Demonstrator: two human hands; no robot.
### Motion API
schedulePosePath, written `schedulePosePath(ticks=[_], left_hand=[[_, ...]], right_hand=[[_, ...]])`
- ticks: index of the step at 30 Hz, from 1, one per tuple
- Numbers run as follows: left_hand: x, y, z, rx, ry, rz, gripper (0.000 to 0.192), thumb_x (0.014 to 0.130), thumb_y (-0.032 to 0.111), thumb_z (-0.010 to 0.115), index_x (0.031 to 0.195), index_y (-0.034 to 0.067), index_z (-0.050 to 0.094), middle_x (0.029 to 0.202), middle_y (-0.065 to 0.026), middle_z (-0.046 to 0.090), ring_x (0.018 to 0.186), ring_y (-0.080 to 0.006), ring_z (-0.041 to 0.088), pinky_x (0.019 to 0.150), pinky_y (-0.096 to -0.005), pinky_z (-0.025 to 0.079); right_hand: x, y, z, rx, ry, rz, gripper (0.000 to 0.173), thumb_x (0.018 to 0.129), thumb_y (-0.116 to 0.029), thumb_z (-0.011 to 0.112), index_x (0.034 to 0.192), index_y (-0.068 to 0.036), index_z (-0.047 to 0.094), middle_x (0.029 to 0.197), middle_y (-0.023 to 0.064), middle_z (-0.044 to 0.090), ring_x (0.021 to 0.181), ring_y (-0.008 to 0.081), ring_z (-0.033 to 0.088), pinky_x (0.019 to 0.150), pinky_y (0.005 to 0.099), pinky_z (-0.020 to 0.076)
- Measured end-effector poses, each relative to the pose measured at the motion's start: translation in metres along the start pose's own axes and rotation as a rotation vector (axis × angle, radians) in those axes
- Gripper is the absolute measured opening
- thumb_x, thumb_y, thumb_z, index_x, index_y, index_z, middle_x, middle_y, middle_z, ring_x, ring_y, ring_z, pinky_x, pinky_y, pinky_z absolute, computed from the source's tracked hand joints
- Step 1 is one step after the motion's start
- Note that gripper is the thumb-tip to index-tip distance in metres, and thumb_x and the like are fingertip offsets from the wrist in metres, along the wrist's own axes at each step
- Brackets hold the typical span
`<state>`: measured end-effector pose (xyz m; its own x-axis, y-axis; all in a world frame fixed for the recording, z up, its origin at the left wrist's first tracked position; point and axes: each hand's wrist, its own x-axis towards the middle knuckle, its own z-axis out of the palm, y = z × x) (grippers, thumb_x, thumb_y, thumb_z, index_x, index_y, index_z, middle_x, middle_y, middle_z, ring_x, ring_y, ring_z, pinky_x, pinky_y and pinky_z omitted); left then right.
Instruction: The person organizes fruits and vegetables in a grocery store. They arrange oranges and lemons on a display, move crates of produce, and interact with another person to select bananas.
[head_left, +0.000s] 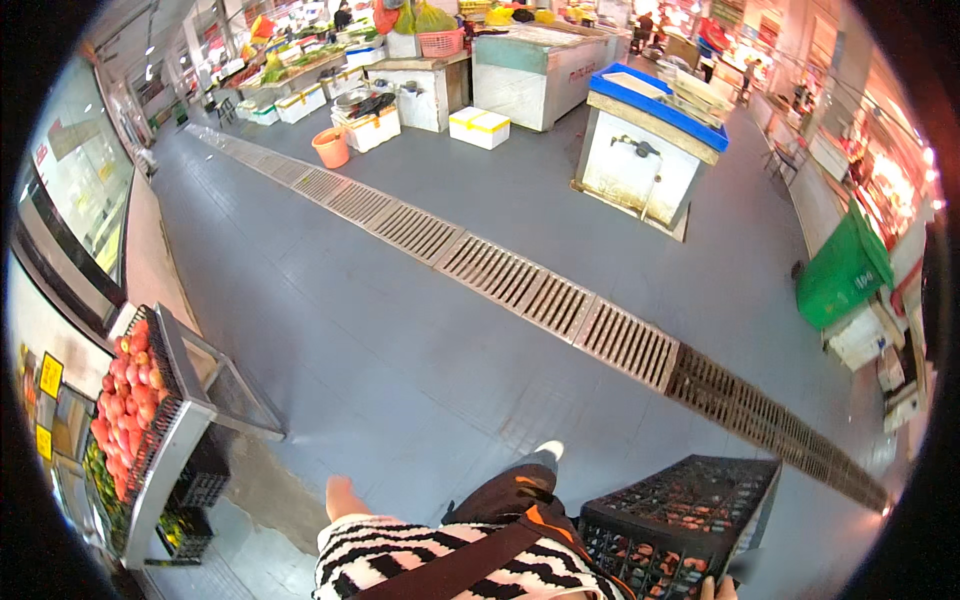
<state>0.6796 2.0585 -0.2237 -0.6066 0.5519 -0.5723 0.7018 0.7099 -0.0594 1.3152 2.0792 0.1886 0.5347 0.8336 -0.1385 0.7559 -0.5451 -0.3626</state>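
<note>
A black plastic lattice crate is at my right side. Reddish items show through its openings; I cannot tell what they are. The fingers of my right hand curl over the crate's edge at the bottom of the view, and the rest of that hand is cut off. My left hand hangs below a black-and-white striped sleeve, apart from other things; its fingers are too blurred to make out. Across my body runs a dark brown strap. One shoe with a pale toe points forward on the grey floor.
A metal-slatted drain crosses the floor diagonally. On the left stands a fruit rack with red fruit. Farther off are a tiled counter with a blue tray, an orange bucket, a white foam box and a green wheeled bin.
</note>
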Motion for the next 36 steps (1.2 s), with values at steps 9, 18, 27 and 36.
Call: schedulePosePath(ticks=[9, 18, 27, 36], left_hand=[[0.131, 0.605, -0.160, 0.285, 0.175, 0.765, 0.030, 0.082, 0.026, 0.047, 0.090, 0.006, 0.067, 0.097, -0.0159, 0.064, 0.092, -0.0309, 0.061, 0.079, -0.0434, 0.048], [-0.041, 1.059, -0.175, -0.393, -0.220, 1.497, 0.035, 0.083, 0.026, 0.053, 0.110, 0.004, 0.055, 0.103, -0.0151, 0.061, 0.100, -0.0266, 0.056, 0.086, -0.0350, 0.044], [0.025, 0.953, -0.068, 0.015, -0.214, 0.869, 0.034, 0.077, 0.030, 0.059, 0.105, 0.012, 0.061, 0.109, -0.0127, 0.059, 0.100, -0.0295, 0.054, 0.077, -0.0429, 0.045], [0.013, 1.321, -0.045, -0.040, -0.586, 0.331, 0.017, 0.077, 0.024, 0.056, 0.086, 0.010, 0.057, 0.086, -0.0081, 0.055, 0.079, -0.0229, 0.052, 0.064, -0.0384, 0.044]], right_hand=[[0.199, 0.047, -0.042, 0.319, 0.189, 0.100, 0.031, 0.086, -0.026, 0.059, 0.086, 0.005, 0.057, 0.065, 0.0177, 0.055, 0.058, 0.0232, 0.034, 0.055, 0.0363, 0.0382], [0.451, 0.133, -0.082, 0.358, 0.339, 0.276, 0.011, 0.080, -0.007, 0.061, 0.082, 0.003, 0.060, 0.057, 0.0030, 0.055, 0.050, 0.0077, 0.049, 0.047, 0.0258, 0.0418], [0.664, 0.197, -0.171, 0.334, 0.262, 0.266, 0.018, 0.079, -0.013, 0.065, 0.076, 0.003, 0.058, 0.058, 0.0101, 0.059, 0.050, 0.0145, 0.055, 0.049, 0.0276, 0.0423], [0.911, 0.251, -0.185, 0.339, 0.323, 0.531, 0.026, 0.077, -0.027, 0.066, 0.080, -0.002, 0.062, 0.060, 0.0180, 0.057, 0.059, 0.0329, 0.059, 0.053, 0.0377, 0.0454]])
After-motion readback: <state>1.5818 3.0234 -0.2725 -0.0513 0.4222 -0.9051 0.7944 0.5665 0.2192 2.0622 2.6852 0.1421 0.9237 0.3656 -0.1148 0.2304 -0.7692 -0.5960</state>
